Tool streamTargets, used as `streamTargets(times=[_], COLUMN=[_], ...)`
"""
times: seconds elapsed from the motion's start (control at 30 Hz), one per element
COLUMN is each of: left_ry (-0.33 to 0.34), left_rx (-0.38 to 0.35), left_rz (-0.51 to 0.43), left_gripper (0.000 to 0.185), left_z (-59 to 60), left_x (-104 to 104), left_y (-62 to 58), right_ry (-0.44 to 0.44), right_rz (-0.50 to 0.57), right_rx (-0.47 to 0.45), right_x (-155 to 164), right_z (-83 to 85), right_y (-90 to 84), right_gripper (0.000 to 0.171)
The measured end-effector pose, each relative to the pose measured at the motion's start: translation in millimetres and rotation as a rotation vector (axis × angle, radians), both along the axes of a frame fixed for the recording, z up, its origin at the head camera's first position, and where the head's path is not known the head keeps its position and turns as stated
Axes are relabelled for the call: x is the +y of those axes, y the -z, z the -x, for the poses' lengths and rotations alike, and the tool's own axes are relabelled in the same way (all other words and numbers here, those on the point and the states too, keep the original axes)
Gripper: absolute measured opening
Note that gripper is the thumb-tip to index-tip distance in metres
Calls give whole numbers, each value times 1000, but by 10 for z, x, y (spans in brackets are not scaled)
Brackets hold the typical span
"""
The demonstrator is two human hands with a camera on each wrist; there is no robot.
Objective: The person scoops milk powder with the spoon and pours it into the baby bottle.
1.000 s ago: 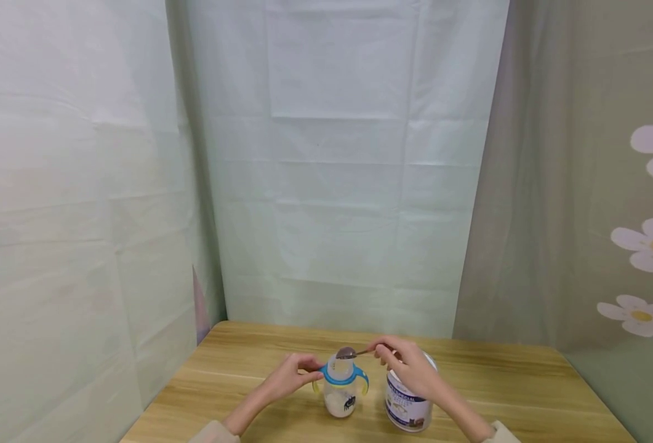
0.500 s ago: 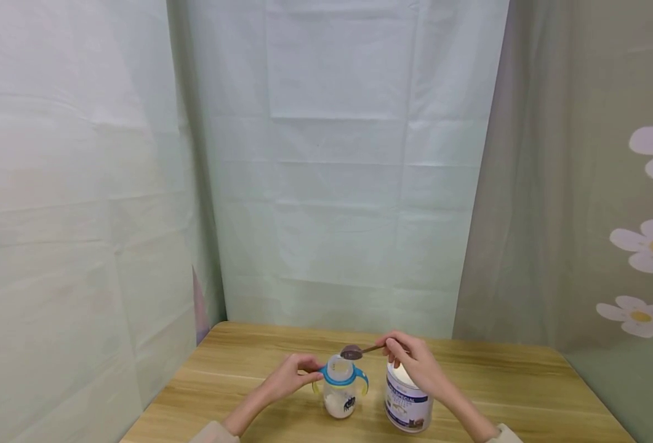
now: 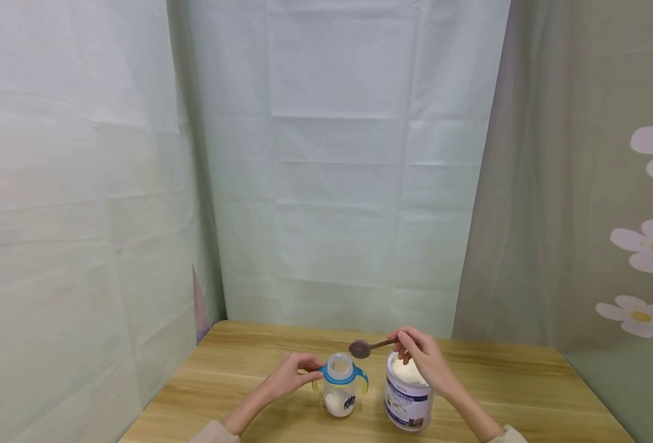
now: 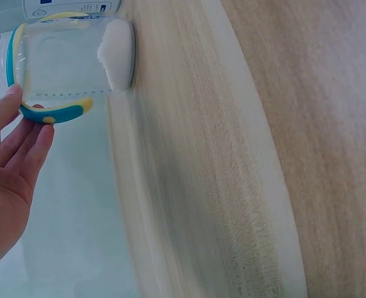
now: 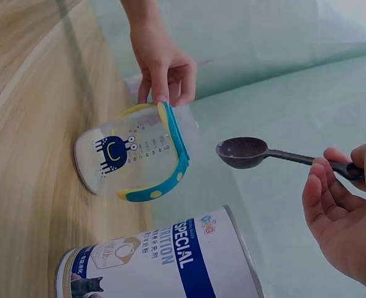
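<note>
Presently catalogued, on a pale wood-grain desk [image 3: 237,381] with a smooth laminate face:

Item one: clear plastic baby bottle [image 3: 340,386], cylindrical, with a teal collar and teal-and-yellow handles, a printed cartoon face and measuring marks; a layer of white powder lies at its bottom. It stands upright at desk centre. The left hand [image 3: 290,375], at the bottle's 9 o'clock, pinches the near handle with curled fingers [image 4: 12,102].

Item two: round tin of milk powder [image 3: 408,394], white with a dark blue band and lettering, lid off, pale powder visible inside. It stands just beside the bottle at its 3 o'clock, apart from it.

Item three: dark brown plastic measuring scoop [image 3: 362,349], round shallow bowl on a thin straight handle, held level in the air between bottle mouth and tin rim. The right hand [image 3: 423,357] pinches the handle's end between thumb and fingertips, above the tin.

Backdrop: creased pale green cloth; flower-printed curtain [image 3: 650,246] at 3 o'clock.
</note>
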State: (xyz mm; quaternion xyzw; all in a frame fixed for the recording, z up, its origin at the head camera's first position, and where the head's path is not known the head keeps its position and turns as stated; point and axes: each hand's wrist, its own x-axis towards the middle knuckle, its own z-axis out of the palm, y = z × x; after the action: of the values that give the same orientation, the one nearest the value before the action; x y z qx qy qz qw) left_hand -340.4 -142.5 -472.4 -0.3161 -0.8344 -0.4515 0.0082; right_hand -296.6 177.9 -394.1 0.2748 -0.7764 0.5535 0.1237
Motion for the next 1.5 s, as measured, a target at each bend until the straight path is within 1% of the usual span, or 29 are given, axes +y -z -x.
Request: streamTargets(times=[0.27, 0.43, 0.67, 0.83, 0.97, 1.1, 1.2, 1.4, 1.5], left_ry=[-1, 0, 0, -12, -11, 0, 8, 17, 20], left_rx=[-14, -18, -2, -13, -23, -8, 1, 6, 10], left_rz=[-7, -3, 17, 7, -10, -7, 0, 5, 2], left_gripper=[17, 17, 19, 16, 14, 15, 17, 20, 20], left_z=[-6, -11, 2, -16, -31, -15, -2, 13, 9], left_x=[2, -2, 1, 7, 10, 5, 0, -9, -11], left_y=[-26, -25, -2, -11, -28, -12, 0, 11, 10], right_ry=[5, 17, 58, 106, 111, 119, 143, 220, 244], right_rz=[20, 57, 108, 115, 128, 151, 175, 227, 239], right_rx=[0, 8, 45, 40, 27, 35, 45, 27, 27], right_x=[61, 102, 174, 206, 218, 227, 235, 263, 281], right_z=[24, 21, 24, 20, 17, 9, 3, 6, 16], right_y=[39, 57, 75, 60, 58, 60, 62, 82, 92], right_gripper=[32, 32, 31, 32, 33, 33, 33, 33, 34])
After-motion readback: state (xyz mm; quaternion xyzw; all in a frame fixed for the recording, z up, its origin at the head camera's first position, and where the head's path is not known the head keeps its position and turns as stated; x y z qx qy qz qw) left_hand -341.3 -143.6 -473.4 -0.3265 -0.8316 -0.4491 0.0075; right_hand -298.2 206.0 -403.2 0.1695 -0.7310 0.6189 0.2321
